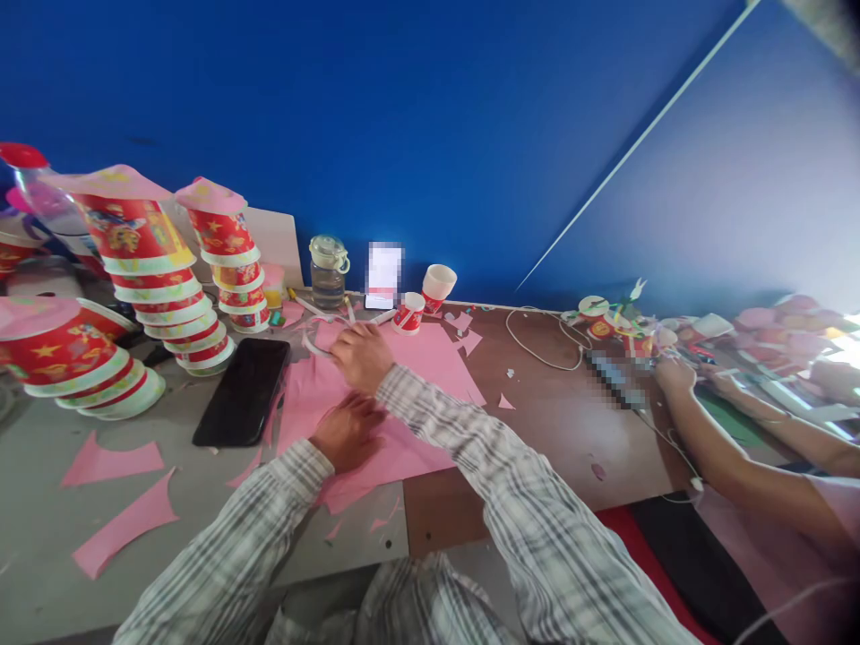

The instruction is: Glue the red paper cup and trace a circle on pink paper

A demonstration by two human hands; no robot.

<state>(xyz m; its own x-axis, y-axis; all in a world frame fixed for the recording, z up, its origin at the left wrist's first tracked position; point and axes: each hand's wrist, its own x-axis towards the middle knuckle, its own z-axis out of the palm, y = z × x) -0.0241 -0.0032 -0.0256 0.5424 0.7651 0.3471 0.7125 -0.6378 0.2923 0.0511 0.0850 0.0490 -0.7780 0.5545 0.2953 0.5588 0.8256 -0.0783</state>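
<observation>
A large sheet of pink paper [430,376] lies on the table under both my hands. My left hand [350,434] rests on it, palm down, with fingers stretched to the right and partly in shadow. Just beyond, my right hand [363,358] is bent over the sheet's far left part with its fingers curled. A thin white curved piece [313,344] shows at its fingertips; its kind is unclear, and what lies under the fingers is hidden. Past the sheet's far edge stand a small red paper cup [408,314] and a tilted red-and-white cup [439,285].
Stacked red paper cups [138,231] with pink tops stand at the left. A black phone [243,391] and pink scraps [127,524] lie nearby. Behind are a glass jar [328,273] and a lit phone [384,273]. At right, a co-worker's arms [726,448] reach over the table beside a white cable [537,354].
</observation>
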